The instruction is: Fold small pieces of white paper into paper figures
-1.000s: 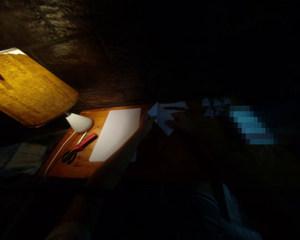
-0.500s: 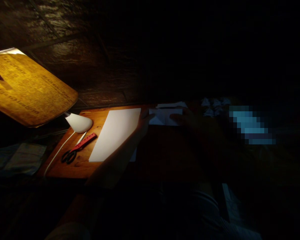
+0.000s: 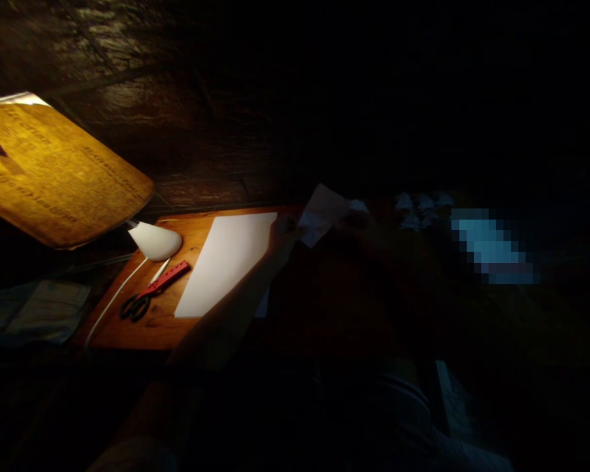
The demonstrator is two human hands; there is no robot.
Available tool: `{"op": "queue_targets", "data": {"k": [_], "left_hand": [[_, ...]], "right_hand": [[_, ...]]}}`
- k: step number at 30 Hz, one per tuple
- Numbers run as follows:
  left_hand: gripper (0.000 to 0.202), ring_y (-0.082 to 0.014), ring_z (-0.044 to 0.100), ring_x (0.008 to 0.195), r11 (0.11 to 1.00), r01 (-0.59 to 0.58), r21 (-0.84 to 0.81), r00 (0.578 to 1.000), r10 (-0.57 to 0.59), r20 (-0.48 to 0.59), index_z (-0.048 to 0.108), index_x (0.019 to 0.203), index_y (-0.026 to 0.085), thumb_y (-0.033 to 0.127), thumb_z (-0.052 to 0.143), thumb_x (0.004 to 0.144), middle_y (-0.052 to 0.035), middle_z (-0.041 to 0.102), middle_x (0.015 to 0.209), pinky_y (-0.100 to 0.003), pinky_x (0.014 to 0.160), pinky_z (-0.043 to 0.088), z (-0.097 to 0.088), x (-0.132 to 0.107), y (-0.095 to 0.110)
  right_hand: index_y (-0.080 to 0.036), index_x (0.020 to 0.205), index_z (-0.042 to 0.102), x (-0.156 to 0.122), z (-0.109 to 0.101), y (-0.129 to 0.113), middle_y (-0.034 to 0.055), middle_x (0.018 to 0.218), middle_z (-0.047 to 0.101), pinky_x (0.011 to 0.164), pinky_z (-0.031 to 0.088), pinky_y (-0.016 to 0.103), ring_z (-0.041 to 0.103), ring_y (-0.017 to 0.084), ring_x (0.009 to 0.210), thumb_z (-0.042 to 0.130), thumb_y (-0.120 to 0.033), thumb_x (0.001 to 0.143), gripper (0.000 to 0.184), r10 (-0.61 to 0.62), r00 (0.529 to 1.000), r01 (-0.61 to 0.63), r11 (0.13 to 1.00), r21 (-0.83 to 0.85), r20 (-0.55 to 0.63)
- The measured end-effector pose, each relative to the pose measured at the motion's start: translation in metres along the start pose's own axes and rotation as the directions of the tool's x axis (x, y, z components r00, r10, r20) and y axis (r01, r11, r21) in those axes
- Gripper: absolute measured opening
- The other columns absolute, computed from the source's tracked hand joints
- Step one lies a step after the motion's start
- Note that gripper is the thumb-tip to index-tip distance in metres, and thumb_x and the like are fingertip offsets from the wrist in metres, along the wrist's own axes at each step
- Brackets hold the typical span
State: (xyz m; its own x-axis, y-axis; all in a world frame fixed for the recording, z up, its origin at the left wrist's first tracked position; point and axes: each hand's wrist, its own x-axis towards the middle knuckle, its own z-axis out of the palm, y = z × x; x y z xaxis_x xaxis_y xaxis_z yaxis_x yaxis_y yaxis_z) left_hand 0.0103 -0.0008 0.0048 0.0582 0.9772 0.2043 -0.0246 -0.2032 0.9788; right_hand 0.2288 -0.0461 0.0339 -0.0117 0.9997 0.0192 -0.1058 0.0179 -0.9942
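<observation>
Between my two hands a small piece of creased white paper (image 3: 323,208) is held up and tilted, one corner pointing upward. Its left edge is gripped by my left hand (image 3: 286,233), whose fingers are closed on it. On the right side my right hand (image 3: 356,226) pinches the paper, though deep shadow hides most of its fingers. Just left of my left hand lies a larger blank white sheet (image 3: 226,262), partly covered by my forearm. Behind my right hand a bit of another white paper (image 3: 358,205) shows.
A lamp with a yellow printed shade (image 3: 59,170) and white base (image 3: 156,242) stands at the left. Scissors with a red sheath (image 3: 164,278) lie beside it. Several small folded papers (image 3: 425,202) sit right, near a pixelated bright patch (image 3: 491,246). The wooden table (image 3: 142,337) is dark rightward.
The small paper was flat on the table as a wide rectangle; now it is lifted and turned, corner up. Both hands have kept hold of it. The lamp, scissors and large sheet stay put.
</observation>
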Motion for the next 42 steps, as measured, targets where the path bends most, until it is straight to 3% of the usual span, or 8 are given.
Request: {"op": "queue_targets", "data": {"k": [4,7,11,16,22,29,35,42], "left_hand": [[0.046,-0.0128,0.059,0.069,0.996,0.081,0.041,0.977,-0.087,0.197,0.056,0.077,0.020,0.036,0.095,0.060,0.0038,0.062,0.072,-0.026,0.065,0.046,0.002,-0.006,0.005],[0.046,-0.0201,0.070,0.084,0.993,0.118,0.005,0.943,-0.114,0.313,0.067,0.095,0.018,0.039,0.095,0.065,-0.0045,0.075,0.091,-0.033,0.077,0.056,0.005,-0.010,0.007],[0.039,-0.0228,0.074,0.094,0.998,0.061,-0.018,0.960,-0.053,0.276,0.074,0.101,0.017,0.042,0.089,0.076,-0.0080,0.080,0.102,-0.035,0.086,0.058,0.007,-0.011,0.004],[0.034,-0.0208,0.072,0.086,0.998,0.048,0.039,0.952,-0.058,0.299,0.077,0.095,0.015,0.040,0.089,0.075,-0.0070,0.080,0.094,-0.032,0.079,0.056,0.005,-0.006,-0.003],[0.027,-0.0172,0.067,0.078,0.993,0.058,0.099,0.970,-0.080,0.231,0.077,0.088,0.015,0.041,0.081,0.084,-0.0035,0.077,0.083,-0.027,0.072,0.051,0.005,-0.005,-0.001],[0.029,-0.0146,0.061,0.070,0.967,0.051,0.251,0.953,-0.122,0.277,0.075,0.079,0.015,0.044,0.076,0.086,-0.0006,0.069,0.074,-0.025,0.066,0.044,0.005,-0.010,0.006],[0.041,-0.0113,0.047,0.059,0.953,0.015,0.302,0.982,-0.071,0.174,0.064,0.060,0.017,0.046,0.076,0.087,0.0030,0.054,0.058,-0.024,0.055,0.032,0.005,-0.011,0.010],[0.019,-0.0178,0.069,0.077,0.981,0.020,0.193,0.968,-0.068,0.242,0.079,0.085,0.015,0.034,0.081,0.081,-0.0043,0.079,0.082,-0.028,0.071,0.053,0.004,-0.009,0.002]], "right_hand": [[-0.022,0.075,0.073,-0.002,0.001,-0.004,0.0053,0.084,0.077,0.080,0.058,0.039,0.071,0.025,0.087,0.094,-0.047,0.064,0.035,-0.012,1.000,0.014,0.988,-0.151,0.015],[-0.021,0.071,0.073,-0.003,0.002,-0.008,0.0054,0.084,0.077,0.086,0.058,0.041,0.071,0.026,0.090,0.090,-0.036,0.068,0.023,-0.042,0.999,0.047,0.979,-0.200,0.027],[-0.023,0.070,0.073,-0.003,0.003,-0.006,0.0053,0.088,0.079,0.092,0.058,0.044,0.071,0.028,0.098,0.085,-0.025,0.071,0.012,-0.056,0.991,0.080,0.975,-0.209,0.118],[-0.023,0.078,0.075,0.000,0.000,0.002,0.0061,0.093,0.080,0.095,0.057,0.047,0.071,0.030,0.100,0.082,-0.027,0.072,0.010,-0.072,0.991,0.106,0.939,-0.326,0.115],[-0.021,0.095,0.077,0.003,-0.002,0.010,0.0073,0.105,0.081,0.099,0.057,0.047,0.072,0.027,0.103,0.075,-0.023,0.074,0.021,-0.133,0.979,0.178,0.923,-0.340,0.153],[-0.019,0.100,0.078,0.005,-0.003,0.017,0.0100,0.109,0.081,0.099,0.059,0.051,0.074,0.030,0.104,0.075,-0.041,0.083,0.027,-0.207,0.970,0.241,0.895,-0.376,0.130],[-0.020,0.114,0.076,0.006,-0.005,0.023,0.0122,0.120,0.081,0.098,0.061,0.052,0.075,0.031,0.108,0.083,-0.037,0.078,0.040,-0.207,0.965,0.254,0.895,-0.366,0.164],[-0.020,0.112,0.075,0.005,-0.005,0.020,0.0101,0.117,0.080,0.093,0.061,0.046,0.075,0.028,0.103,0.067,-0.027,0.084,0.030,-0.237,0.955,0.290,0.869,-0.401,0.176]]}}
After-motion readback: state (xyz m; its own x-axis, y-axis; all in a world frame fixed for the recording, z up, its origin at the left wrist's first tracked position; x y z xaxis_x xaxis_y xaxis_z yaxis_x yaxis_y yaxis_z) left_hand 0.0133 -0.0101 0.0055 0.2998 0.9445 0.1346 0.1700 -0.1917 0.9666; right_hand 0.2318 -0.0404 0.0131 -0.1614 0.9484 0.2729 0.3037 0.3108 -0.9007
